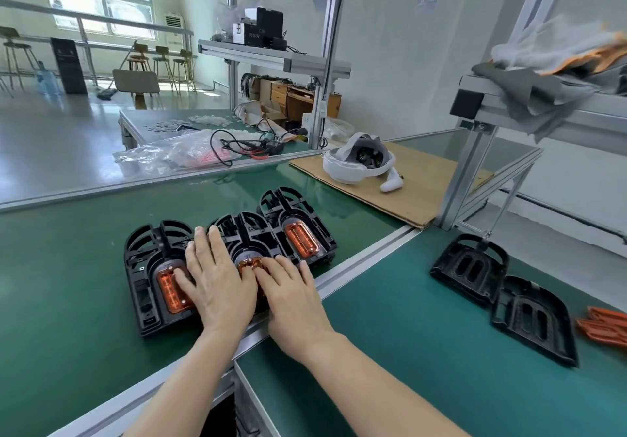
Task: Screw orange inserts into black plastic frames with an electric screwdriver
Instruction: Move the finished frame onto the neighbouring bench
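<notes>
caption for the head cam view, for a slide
Both hands, left and right, rest flat on three black frames holding orange inserts on the green bench.

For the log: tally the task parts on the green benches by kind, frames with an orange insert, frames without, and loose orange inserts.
Black frames with an orange insert: 3
Black frames without an insert: 2
Loose orange inserts: at least 2, cut off by the picture's right edge
Total: 7 parts counted
</notes>
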The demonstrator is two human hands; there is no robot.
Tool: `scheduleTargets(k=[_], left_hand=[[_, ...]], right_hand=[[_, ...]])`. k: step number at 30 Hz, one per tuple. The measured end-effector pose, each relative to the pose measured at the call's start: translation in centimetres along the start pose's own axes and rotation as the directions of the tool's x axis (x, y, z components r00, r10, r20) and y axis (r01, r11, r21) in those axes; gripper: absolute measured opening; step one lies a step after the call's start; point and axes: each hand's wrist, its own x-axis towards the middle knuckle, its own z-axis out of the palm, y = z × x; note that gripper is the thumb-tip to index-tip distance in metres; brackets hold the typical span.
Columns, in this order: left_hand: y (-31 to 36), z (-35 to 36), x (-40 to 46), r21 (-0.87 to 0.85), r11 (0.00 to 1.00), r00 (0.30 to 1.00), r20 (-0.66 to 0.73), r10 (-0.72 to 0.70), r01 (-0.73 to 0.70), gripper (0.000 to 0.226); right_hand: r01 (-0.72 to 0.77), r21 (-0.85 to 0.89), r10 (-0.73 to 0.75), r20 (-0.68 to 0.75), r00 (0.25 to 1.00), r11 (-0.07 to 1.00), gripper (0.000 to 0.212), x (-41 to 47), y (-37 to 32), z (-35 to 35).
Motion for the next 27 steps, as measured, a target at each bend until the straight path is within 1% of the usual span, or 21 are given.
scheduleTargets(k=[5, 9, 14, 19, 23, 27], left_hand=[[0.5, -0.2, -0.7, 0.028, 0.998, 0.998, -0.023, 0.063, -0.063, 0.069], [1.1, -0.5, -1.2, 0.107, 0.983, 0.988, -0.019, 0.151, -0.148, 0.065], [1.4, -0.5, -2.0, 0.21, 0.949, 0.971, 0.023, 0.237, -0.237, 0.054], [2.0, -0.5, -2.3, 0.22, 0.937, 0.962, 0.033, 0.27, -0.27, 0.05], [2.4, -0.4, -2.7, 0.233, 0.927, 0.956, 0.06, 0.288, -0.294, 0.047], [3.2, -0.3, -3.1, 0.2, 0.925, 0.945, 0.019, 0.327, -0.324, 0.044]], right_hand=[[0.016, -0.005, -0.016, -0.027, 1.0, 1.0, 0.07, -0.9, 0.4, -0.1], [0.042, 0.0, -0.042, -0.022, 0.999, 0.999, 0.063, -2.2, 0.8, -0.4], [0.066, -0.005, -0.066, -0.016, 0.998, 0.998, 0.054, -3.7, 1.5, -1.0], [0.046, 0.029, -0.045, -0.028, 0.999, 0.999, 0.05, -4.4, 1.9, -1.5], [0.026, 0.005, -0.026, -0.017, 1.0, 1.0, 0.05, -5.0, 2.6, -1.6], [-0.003, 0.011, 0.003, -0.044, 0.999, 1.0, 0.05, -5.5, 3.2, -1.9]])
